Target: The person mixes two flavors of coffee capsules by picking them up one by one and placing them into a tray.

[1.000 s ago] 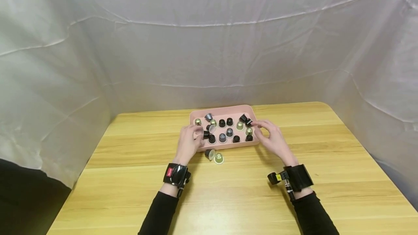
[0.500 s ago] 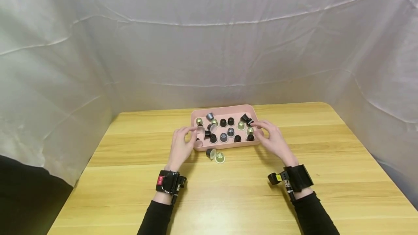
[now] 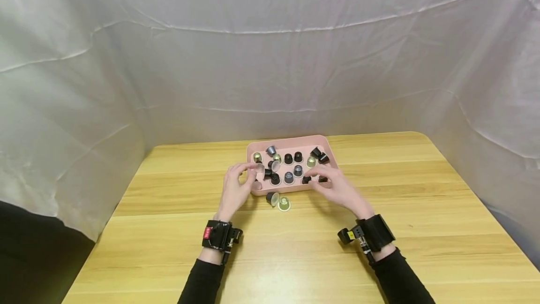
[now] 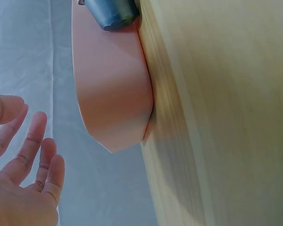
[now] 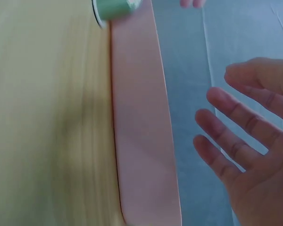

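In the head view a pink tray [image 3: 291, 142] holds several coffee capsules, black, green and blue-grey, some upside down, others on their sides. My left hand [image 3: 234, 191] is at the tray's left end, fingers bent, fingertips right by a capsule with a pale lid [image 3: 259, 169]. The left wrist view shows nothing between the thumb and fingers. Over the tray's front right part is my right hand [image 3: 335, 191], its fingers loosely spread near a black capsule [image 3: 306, 179]. Nothing appears between its fingers [image 5: 217, 125] in the right wrist view.
On the wooden table [image 3: 295, 257], just in front of the tray, lie a dark capsule [image 3: 271, 199] on its side and a green capsule [image 3: 284, 204] standing lid down. A pale cloth curtain [image 3: 270, 69] hangs behind the table and along its sides.
My left hand first drew back a little to the left, then stayed put. My right hand has moved left from the black capsules at the tray's right end, which remain there.
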The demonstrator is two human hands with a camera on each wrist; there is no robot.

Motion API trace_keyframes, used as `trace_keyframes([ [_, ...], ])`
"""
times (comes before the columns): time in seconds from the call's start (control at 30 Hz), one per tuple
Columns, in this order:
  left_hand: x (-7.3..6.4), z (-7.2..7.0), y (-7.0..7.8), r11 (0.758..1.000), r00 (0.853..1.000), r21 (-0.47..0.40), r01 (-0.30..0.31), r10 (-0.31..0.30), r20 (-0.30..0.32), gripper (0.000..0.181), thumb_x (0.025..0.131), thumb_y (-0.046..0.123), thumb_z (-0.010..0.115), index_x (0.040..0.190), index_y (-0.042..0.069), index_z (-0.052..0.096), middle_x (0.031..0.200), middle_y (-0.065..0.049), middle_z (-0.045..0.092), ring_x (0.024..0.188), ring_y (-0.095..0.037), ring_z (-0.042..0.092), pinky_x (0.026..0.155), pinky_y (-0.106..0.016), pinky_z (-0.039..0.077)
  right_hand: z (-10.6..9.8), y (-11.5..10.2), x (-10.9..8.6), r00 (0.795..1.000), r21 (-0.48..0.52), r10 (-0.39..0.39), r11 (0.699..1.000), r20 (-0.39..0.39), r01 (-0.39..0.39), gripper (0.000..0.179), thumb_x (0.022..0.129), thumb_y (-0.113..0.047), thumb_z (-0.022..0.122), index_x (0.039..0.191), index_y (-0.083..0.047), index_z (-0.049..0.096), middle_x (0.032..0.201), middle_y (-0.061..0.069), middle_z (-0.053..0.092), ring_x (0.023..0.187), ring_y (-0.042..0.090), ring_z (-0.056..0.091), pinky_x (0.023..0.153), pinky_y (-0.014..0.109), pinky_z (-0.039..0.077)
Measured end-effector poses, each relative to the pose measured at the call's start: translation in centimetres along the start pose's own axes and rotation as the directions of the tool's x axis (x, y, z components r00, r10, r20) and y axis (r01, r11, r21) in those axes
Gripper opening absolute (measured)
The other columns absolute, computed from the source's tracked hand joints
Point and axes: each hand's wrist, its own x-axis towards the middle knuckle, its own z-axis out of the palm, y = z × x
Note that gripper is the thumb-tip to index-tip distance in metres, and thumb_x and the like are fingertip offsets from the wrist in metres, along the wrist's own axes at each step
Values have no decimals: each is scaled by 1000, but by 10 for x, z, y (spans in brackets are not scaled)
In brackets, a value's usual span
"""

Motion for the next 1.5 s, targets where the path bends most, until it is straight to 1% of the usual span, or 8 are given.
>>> trace_keyframes([
  [0.13,0,0,-1,1000,1000,-18,-5,5,7,22,95,11,65,116,6,72,121,-15,72,119,-34,58,106,-53,44,13,-8,2,997,-3,-36,999,69,36,26,91,-8,69,117,-4,69,119,10,73,115,29,66,103,51,52],
  [0.27,0,-1,-1,1000,1000,-28,0,0,13,22,95,10,65,116,6,72,120,-15,72,119,-35,58,107,-53,43,26,-14,3,990,-17,-41,999,132,44,25,91,-10,70,115,-7,71,117,6,73,113,24,66,104,49,52],
  [0.43,0,-1,-1,999,1000,-38,3,-2,22,23,95,10,65,116,5,71,122,-15,71,122,-36,57,109,-55,42,37,-21,3,969,-21,-36,999,243,42,25,92,-13,69,117,-9,71,120,3,70,116,22,64,108,50,49],
  [0.53,1,0,0,999,1000,-41,-3,4,24,23,95,9,65,117,4,71,123,-15,71,123,-36,57,109,-57,41,42,-22,2,959,-20,-40,999,280,48,24,93,-14,68,117,-10,71,123,4,69,119,22,64,108,49,49],
  [0.7,1,0,0,999,1000,-40,-7,8,27,24,94,9,65,117,5,71,124,-14,71,124,-36,57,111,-58,39,46,-21,1,951,-28,-51,998,304,63,24,93,-14,68,117,-11,71,125,4,69,121,22,63,110,48,48],
  [1.03,1,-1,1,998,999,-52,21,-18,45,24,93,9,65,117,8,71,126,-14,70,127,-35,56,116,-59,34,51,-22,1,949,-50,-28,998,314,46,28,92,-15,70,120,-12,71,130,6,67,125,23,61,112,48,46],
  [1.23,2,-1,1,998,999,-54,13,-11,49,24,93,8,65,117,8,71,125,-13,70,127,-36,56,116,-60,33,52,-22,0,947,-65,-14,997,320,36,30,92,-15,70,122,-11,70,134,8,65,127,26,59,113,49,45],
  [1.5,1,0,0,999,998,-50,14,-11,55,25,93,8,66,117,8,71,126,-13,70,125,-35,56,114,-58,35,53,-19,1,951,-66,-24,997,307,46,28,90,-12,71,118,-11,70,128,7,68,121,23,63,108,45,50],
])
